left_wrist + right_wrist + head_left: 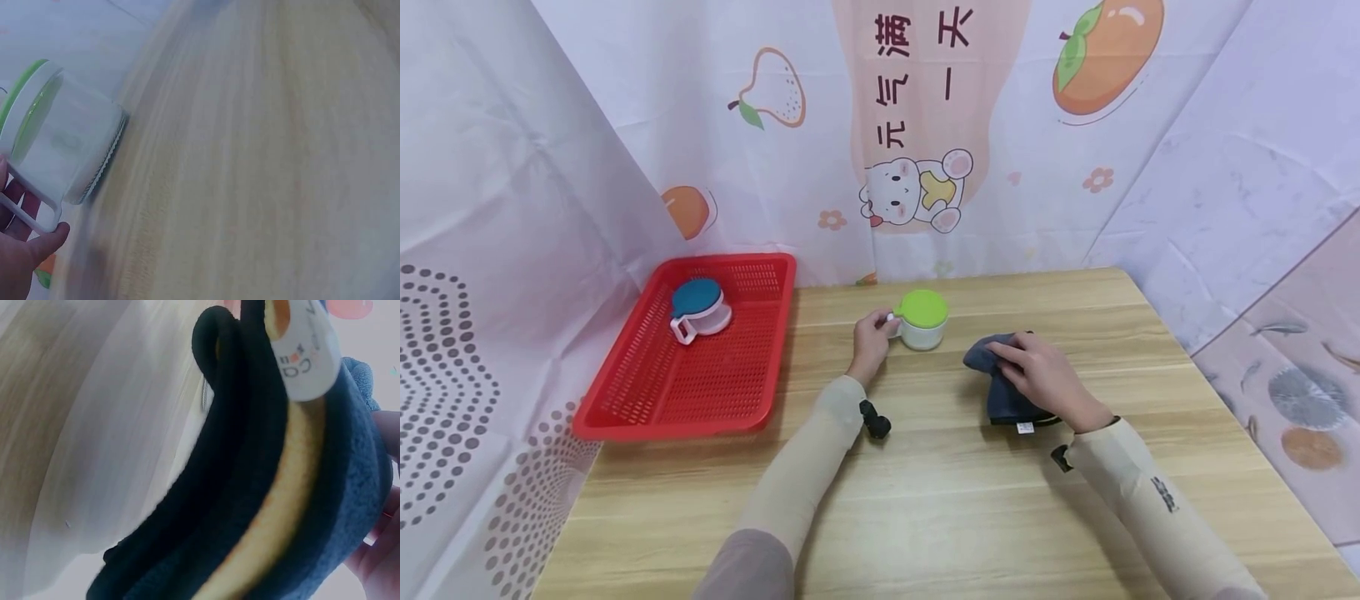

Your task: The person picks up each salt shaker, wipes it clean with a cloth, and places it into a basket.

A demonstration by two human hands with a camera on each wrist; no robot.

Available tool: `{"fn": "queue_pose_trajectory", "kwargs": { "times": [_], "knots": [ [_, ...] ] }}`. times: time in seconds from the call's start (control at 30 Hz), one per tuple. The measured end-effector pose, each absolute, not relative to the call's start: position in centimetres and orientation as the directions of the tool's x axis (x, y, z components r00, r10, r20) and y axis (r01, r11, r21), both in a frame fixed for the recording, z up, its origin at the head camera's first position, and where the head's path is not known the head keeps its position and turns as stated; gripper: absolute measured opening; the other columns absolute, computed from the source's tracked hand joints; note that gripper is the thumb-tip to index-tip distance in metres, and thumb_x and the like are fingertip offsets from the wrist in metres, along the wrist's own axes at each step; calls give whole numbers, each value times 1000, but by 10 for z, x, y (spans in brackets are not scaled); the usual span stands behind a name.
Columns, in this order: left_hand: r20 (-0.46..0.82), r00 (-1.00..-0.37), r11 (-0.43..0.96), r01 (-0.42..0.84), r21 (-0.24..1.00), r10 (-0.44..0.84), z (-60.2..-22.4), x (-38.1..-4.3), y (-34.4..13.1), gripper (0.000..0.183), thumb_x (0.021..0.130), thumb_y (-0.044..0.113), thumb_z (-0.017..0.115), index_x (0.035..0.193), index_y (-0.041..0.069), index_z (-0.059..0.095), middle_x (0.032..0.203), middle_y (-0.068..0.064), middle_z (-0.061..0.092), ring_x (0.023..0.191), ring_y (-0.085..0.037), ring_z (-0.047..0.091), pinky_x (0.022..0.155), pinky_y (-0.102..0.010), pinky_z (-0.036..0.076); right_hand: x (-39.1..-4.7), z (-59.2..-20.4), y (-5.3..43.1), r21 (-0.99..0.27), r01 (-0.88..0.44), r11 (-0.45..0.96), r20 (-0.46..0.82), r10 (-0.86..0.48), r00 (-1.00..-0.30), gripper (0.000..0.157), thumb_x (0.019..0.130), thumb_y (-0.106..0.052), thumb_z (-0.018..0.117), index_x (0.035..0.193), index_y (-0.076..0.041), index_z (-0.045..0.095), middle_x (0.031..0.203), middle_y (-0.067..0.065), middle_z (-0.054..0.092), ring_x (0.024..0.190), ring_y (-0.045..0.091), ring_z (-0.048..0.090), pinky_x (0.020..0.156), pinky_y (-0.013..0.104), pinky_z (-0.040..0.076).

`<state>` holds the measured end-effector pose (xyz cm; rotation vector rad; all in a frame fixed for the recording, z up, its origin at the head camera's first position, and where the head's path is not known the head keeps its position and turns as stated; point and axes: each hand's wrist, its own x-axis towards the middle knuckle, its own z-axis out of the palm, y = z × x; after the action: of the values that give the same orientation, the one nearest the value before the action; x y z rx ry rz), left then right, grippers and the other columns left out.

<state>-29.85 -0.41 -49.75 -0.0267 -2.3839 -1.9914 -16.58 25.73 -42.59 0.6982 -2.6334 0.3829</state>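
Note:
A clear seasoning jar with a bright green lid [923, 308] and a white handle [30, 209] stands toward the back of the table. My left hand [871, 340] grips that handle, the fingers passing around it in the left wrist view. To its right, my right hand [1043, 373] pinches a dark blue cloth [1011, 400], part of which hangs down close over the wood. Folds, a yellow stripe and a white label [306, 359] of the cloth fill much of the right wrist view. The right fingertips are partly hidden by the fabric.
On the left of the table sits a red plastic basket [778, 350]. Inside it is a similar jar with a blue lid [696, 295] and white handle. A printed curtain [820, 167] hangs right behind the wooden table [917, 500].

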Motion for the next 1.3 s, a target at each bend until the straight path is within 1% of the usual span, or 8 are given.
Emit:
{"fn": "queue_pose_trajectory", "kwargs": {
  "times": [0.03,0.13,0.47,0.73,0.83,0.97,1.07,1.3],
  "knots": [
    [18,-1000,173,18,985,-1,-496,-298,-4,29,91,19,67,115,2,68,113,-13,69,108,-21,62,95,-33,51,-166,-426,257,-159,-522,838,434,-415,-800,33,82,-3,72,114,-7,71,91,11,61,74,23,56,62,38,47],
    [-2,-1000,175,-2,985,1,-491,-297,-5,29,91,17,67,116,1,67,114,-15,68,110,-23,62,98,-35,51,-166,-425,256,-163,-524,836,440,-414,-797,33,82,-3,73,114,-7,71,91,12,61,74,24,56,63,38,47],
    [-39,-999,153,-37,988,10,-472,-282,-19,30,92,15,67,119,1,65,116,-14,66,108,-21,60,96,-33,52,-165,-425,255,-177,-527,831,443,-411,-797,32,82,-4,73,114,-7,71,90,11,61,72,23,55,61,36,46],
    [-15,-999,211,-7,977,34,-460,-265,-31,26,94,15,64,116,1,66,116,-15,67,109,-25,62,96,-37,52,-164,-425,255,-179,-532,827,435,-419,-797,33,82,-5,74,115,-5,70,91,13,62,75,25,57,64,39,47],
    [-17,-999,236,-8,972,36,-457,-257,-35,27,94,15,64,117,2,66,117,-15,67,109,-24,62,97,-37,52,-163,-426,255,-177,-530,830,429,-419,-800,33,82,-6,74,115,-5,70,91,13,62,75,25,57,64,39,47],
    [-33,-999,244,-26,969,25,-456,-247,-38,27,94,15,65,117,3,66,116,-14,67,106,-21,60,94,-36,52,-162,-426,255,-181,-528,830,425,-418,-803,32,83,-6,73,115,-5,71,91,13,62,75,25,57,64,38,47],
    [-38,-999,238,-36,971,4,-455,-239,-39,25,93,14,65,114,1,67,113,-15,67,103,-22,60,92,-36,52,-162,-426,254,-184,-530,828,427,-418,-802,32,83,-6,73,115,-6,71,91,13,62,75,25,57,64,38,47],
    [-71,-997,199,-75,977,-26,-464,-223,-42,26,91,11,66,114,-2,67,111,-16,68,103,-21,62,92,-34,52,-163,-428,255,-193,-537,821,442,-416,-795,32,82,-5,74,114,-5,71,92,13,62,76,26,58,64,39,48]
  ]
}}
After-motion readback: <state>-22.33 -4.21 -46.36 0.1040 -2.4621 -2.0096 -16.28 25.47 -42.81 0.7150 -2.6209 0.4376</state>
